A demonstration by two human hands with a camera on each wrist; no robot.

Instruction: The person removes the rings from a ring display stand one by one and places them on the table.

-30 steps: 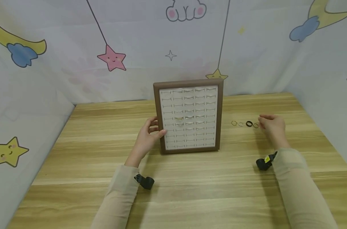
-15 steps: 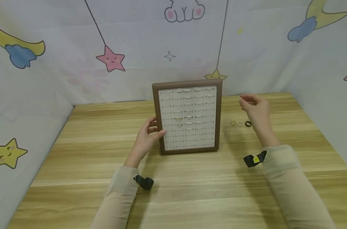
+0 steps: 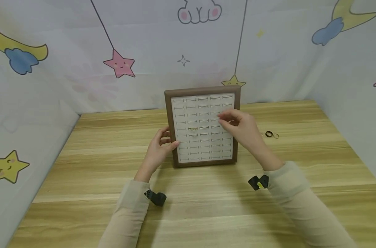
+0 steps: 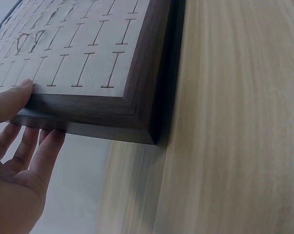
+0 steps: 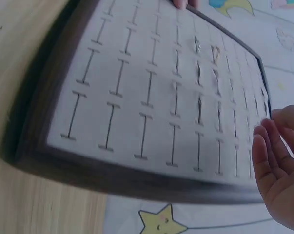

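Left grip [image 3: 155,150] curled round the left side of the ring board [image 3: 200,132], thumb on the face, fingers behind. Right grip [image 3: 240,129] before the board's right-hand columns, thumb and fingertips bunched close; cannot tell if pinching a ring, nor if touching the face. Board near upright on the counter [image 3: 113,162], gold ring [image 3: 192,128] seated left of its centre. Best handling, by judgement: brace firmly from the left, turn any ring parallel to a slot [image 3: 215,105], press straight in, avoid rocking the board. Mind the raised brown frame [image 3: 203,91] round the face. Open counter left of the board; to its right, black ring [image 3: 269,136] beside thin ring [image 3: 276,138], probably easy to brush. Behind the board, a shallow strip of counter, then printed cloth [image 3: 153,41].
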